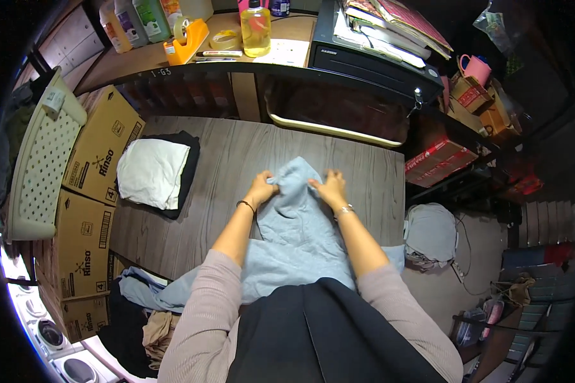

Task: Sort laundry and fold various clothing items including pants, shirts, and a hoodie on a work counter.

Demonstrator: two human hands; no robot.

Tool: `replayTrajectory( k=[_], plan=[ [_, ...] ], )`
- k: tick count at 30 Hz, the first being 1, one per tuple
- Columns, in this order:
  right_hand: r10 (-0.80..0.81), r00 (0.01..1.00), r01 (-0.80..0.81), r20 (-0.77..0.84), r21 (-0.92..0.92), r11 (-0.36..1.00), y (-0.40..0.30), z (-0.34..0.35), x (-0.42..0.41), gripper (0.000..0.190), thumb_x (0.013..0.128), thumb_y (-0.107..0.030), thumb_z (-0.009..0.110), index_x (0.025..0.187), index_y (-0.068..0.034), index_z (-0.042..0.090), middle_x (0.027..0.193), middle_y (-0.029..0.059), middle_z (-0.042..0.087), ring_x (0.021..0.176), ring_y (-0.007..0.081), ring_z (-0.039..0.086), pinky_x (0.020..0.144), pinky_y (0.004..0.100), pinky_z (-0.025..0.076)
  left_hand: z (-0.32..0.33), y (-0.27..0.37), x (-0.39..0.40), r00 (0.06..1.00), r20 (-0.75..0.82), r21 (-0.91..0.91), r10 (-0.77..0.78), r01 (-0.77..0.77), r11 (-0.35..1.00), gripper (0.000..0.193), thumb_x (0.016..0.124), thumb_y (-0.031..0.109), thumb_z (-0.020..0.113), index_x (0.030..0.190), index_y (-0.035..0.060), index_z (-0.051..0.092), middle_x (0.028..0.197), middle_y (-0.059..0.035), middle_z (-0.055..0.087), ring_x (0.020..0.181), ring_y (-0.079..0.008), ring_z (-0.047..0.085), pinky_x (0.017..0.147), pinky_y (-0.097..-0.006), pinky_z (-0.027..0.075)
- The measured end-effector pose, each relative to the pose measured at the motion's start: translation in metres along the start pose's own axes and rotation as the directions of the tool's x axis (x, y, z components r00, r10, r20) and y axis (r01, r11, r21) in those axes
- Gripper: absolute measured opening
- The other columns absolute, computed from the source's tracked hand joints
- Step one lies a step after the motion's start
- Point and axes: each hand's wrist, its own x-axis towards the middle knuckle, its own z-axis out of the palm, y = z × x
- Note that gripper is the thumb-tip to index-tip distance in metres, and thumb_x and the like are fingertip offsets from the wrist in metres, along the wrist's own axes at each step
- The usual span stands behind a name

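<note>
A light blue hooded garment (302, 230) lies on the grey wood-grain table (225, 158) in front of me. Its hood points away from me, and one sleeve trails left past the table's near edge. My left hand (262, 189) pinches the hood's left edge between thumb and fingers. At the hood's right edge, my right hand (331, 189) has its thumb against the cloth and its fingers spread apart. To the left on the table, a folded white cloth (152, 172) rests on a folded black one (188, 165).
Rinso cartons (98, 158) and a perforated plastic basket (50, 153) line the left side. Dark and tan clothes (158, 335) pile up at lower left. A shelf behind carries bottles, an orange tape dispenser (187, 40) and a black cash drawer (373, 67). A grey cloth bundle (431, 232) sits right.
</note>
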Motion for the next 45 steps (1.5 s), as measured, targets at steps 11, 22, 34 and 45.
replayTrajectory(
  k=[11, 22, 34, 45],
  plan=[
    [-0.344, 0.935, 0.146, 0.091, 0.783, 0.605, -0.003, -0.093, 0.069, 0.010, 0.081, -0.014, 0.062, 0.083, -0.006, 0.057, 0.077, 0.0037, 0.059, 0.069, 0.0134, 0.054, 0.066, 0.0248, 0.044, -0.125, 0.004, -0.001, 0.657, -0.626, 0.277, 0.420, -0.316, 0.907, 0.053, 0.072, 0.017, 0.070, 0.112, -0.0044, 0.043, 0.106, -0.0206, 0.051, 0.102, -0.0307, 0.049, 0.084, -0.0389, 0.042],
    [-0.239, 0.910, 0.071, 0.338, 0.442, 0.894, 0.026, -0.100, -0.076, 0.021, 0.076, -0.019, 0.064, 0.080, -0.002, 0.052, 0.070, 0.0058, 0.055, 0.066, 0.0139, 0.050, 0.063, 0.0286, 0.042, -0.036, -0.032, -0.161, 0.979, 0.185, 0.075, -0.081, 0.068, 0.995, 0.026, 0.080, 0.016, 0.062, 0.101, 0.0008, 0.058, 0.077, -0.0019, 0.060, 0.066, -0.0085, 0.051, 0.056, -0.0233, 0.040],
    [-0.601, 0.732, 0.535, 0.322, 0.274, 0.799, -0.013, -0.364, -0.165, 0.040, 0.065, -0.013, 0.075, 0.098, 0.003, 0.058, 0.084, 0.0037, 0.060, 0.079, 0.0138, 0.056, 0.071, 0.0260, 0.045, -0.151, 0.249, -0.228, 0.527, 0.015, 0.433, 0.850, -0.769, 0.470, 0.011, 0.072, -0.007, 0.056, 0.081, -0.0015, 0.056, 0.073, 0.0002, 0.055, 0.076, -0.0077, 0.052, 0.071, -0.0222, 0.041],
    [-0.380, 0.838, 0.514, -0.391, 0.335, 0.789, 0.088, -0.437, -0.197, 0.016, 0.083, -0.015, 0.062, 0.080, -0.002, 0.053, 0.073, 0.0004, 0.054, 0.068, 0.0097, 0.046, 0.064, 0.0239, 0.040, -0.049, 0.382, -0.159, 0.319, 0.063, 0.740, 0.946, -0.651, 0.170, 0.017, 0.069, 0.005, 0.052, 0.081, 0.0045, 0.064, 0.079, -0.0173, 0.062, 0.077, -0.0307, 0.062, 0.070, -0.0354, 0.048]
  ],
)
